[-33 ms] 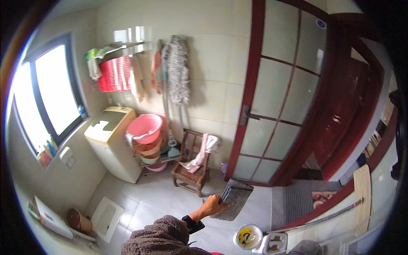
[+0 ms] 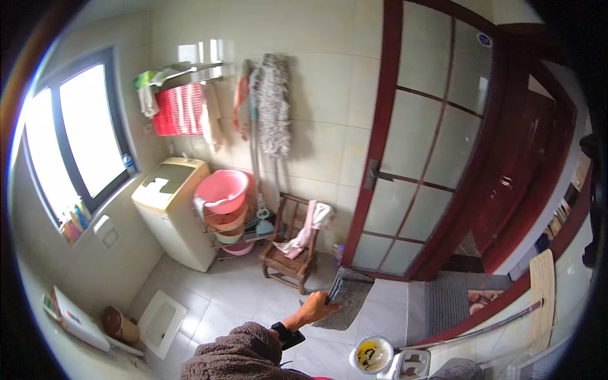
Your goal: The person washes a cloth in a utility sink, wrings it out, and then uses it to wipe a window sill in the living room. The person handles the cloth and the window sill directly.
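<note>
My left hand [image 2: 316, 308], in a brown fleece sleeve [image 2: 234, 350] with a black watch [image 2: 287, 335] at the wrist, reaches from the lower edge toward the middle. Its fingers are closed on the near left edge of a grey mat [image 2: 356, 305]. A darker strip along the mat's left and upper side looks folded or turned up. The fingertips are partly hidden. Below and right of the mat stands a white tub with yellow inside [image 2: 372, 354], beside a white plastic container [image 2: 411, 365]. My right hand is out of sight.
A wooden chair [image 2: 289, 261] with a pink-and-white cloth stands beyond the hand. Behind it are stacked basins [image 2: 221, 191], a washing machine [image 2: 174, 209] and hanging mops [image 2: 271, 104]. A squat toilet [image 2: 162, 323] lies left; a framed glass door [image 2: 405, 145] stands right.
The view has turned slightly left, so the room appears shifted a little to the right. My left hand keeps its hold on the mat, nearly unmoved.
</note>
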